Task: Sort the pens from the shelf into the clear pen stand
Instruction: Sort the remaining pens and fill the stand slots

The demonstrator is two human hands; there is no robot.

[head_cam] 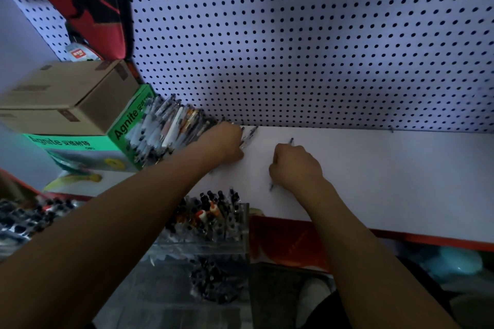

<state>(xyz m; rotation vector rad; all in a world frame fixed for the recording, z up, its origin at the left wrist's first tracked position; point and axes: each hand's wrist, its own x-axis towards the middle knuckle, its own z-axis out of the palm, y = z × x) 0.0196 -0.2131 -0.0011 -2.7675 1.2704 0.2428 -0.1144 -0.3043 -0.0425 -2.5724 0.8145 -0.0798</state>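
A heap of pens (171, 128) lies on the white shelf (387, 176) against the green box. My left hand (227, 144) rests at the heap's right edge, its fingers curled over a couple of loose pens (248, 136). My right hand (295, 168) is fisted around a pen; its ends stick out above and below the fist. The clear pen stand (235, 246) sits below the shelf's front edge, packed with several upright pens.
A green Agnite box (128, 125) and a cardboard box (66, 96) stand at the shelf's left. A pegboard (307, 43) backs the shelf. A red bag (88, 0) hangs top left. More pens lie at the far left (24, 216). The shelf's front edge is red.
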